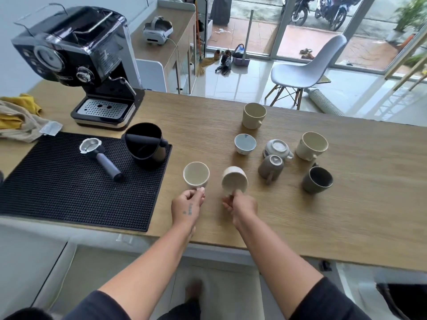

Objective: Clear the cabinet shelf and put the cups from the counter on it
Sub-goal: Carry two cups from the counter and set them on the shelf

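Observation:
Several cups stand on the wooden counter (346,215). My left hand (188,205) grips the handle of an upright cream cup (196,175). My right hand (241,205) pinches the handle of a second cream cup (234,181), which is tilted toward me. Farther back are a cream mug (253,115), a small white-and-blue bowl cup (245,143), an upturned white cup (278,148), an upturned brown mug (270,168), a large cream mug (312,145) and a dark grey mug (317,180). No cabinet shelf is in view.
At the left lies a black rubber mat (57,192) with a portafilter (99,158) and a black knock box (144,144). A black espresso machine (78,63) stands behind it, with cloths (18,118) beside. A grey chair (305,72) stands beyond the counter.

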Available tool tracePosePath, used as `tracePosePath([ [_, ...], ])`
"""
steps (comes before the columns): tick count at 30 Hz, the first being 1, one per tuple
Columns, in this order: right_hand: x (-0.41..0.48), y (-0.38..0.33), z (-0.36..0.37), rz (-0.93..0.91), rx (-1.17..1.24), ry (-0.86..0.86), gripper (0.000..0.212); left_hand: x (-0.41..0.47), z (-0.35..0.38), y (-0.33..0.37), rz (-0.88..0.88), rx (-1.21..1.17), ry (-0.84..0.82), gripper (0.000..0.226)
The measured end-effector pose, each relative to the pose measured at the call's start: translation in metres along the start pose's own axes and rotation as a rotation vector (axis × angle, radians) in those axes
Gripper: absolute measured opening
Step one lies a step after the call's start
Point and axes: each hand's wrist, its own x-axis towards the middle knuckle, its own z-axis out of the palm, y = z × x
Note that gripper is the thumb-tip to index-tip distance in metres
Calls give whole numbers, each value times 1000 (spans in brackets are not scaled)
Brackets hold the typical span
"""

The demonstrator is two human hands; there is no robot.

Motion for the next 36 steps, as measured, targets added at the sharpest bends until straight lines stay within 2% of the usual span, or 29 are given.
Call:
tracePosePath([
  [5, -15, 16, -59, -146, -168, 36, 27, -53, -2, -30, 74, 52, -48, 13],
  [11, -43, 48, -141, -399, -357, -88, 23, -130, -17, -73, 80, 19, -80, 10],
  [14, -59, 81, -173, -429, -431, -168, 23, -165, -38, -98, 82, 46, -80, 13],
  [18, -64, 125, -200, -447, -569, -191, 23, -182, -80, -133, 83, 180, -109, 16],
  [22, -52, 164, -200, -354, -664, -168, 38, -162, -123, -176, 22, 358, -130, 36],
  [25, -31, 191, -187, -253, -621, -175, 33, -133, -133, -198, -27, 399, -114, 33],
  [27, -8, 207, -172, -225, -582, -158, 32, -109, -129, -207, -1, 446, -122, 26],
  [32, 57, 222, -127, -290, -520, -85, 30, -38, -96, -225, 109, 490, -115, 27],
  [36, 121, 238, -93, -353, -494, -112, 31, 28, -79, -256, 141, 469, -80, 24],
])
